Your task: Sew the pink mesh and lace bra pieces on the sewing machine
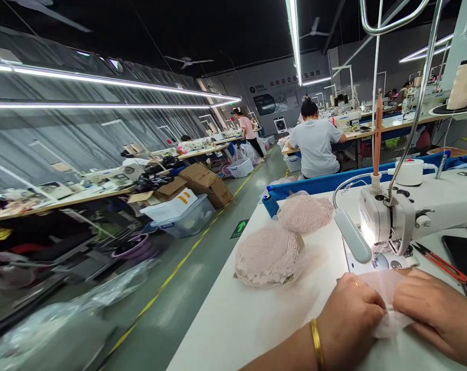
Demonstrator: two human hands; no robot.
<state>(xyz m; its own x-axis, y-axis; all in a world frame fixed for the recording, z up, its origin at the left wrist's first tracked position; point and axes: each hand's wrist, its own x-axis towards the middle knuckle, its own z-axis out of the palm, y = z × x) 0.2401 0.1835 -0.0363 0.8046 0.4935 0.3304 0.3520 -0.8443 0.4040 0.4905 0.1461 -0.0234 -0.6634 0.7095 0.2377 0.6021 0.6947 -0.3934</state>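
Observation:
My left hand [351,312], with a gold bangle at the wrist, is closed on a piece of sheer pale fabric [386,288]. Close beside it, my right hand [430,304] grips the same fabric from the other side. Both hands are just in front of the needle area of a white sewing machine [380,221], whose lamp lights the plate. Left of the machine lie two bundles of pale pink lace pieces, a nearer lace bundle [266,255] and a farther lace bundle [305,212]. Orange-handled thread snips [442,263] rest to the right of the machine head.
A blue thread spool [270,205] stands by the farther lace. At the right edge lies a black phone [463,260]. A pencil [378,136] stands upright on the machine. Beyond the table, a person in a white shirt [316,144] sits sewing; boxes [206,185] line the aisle.

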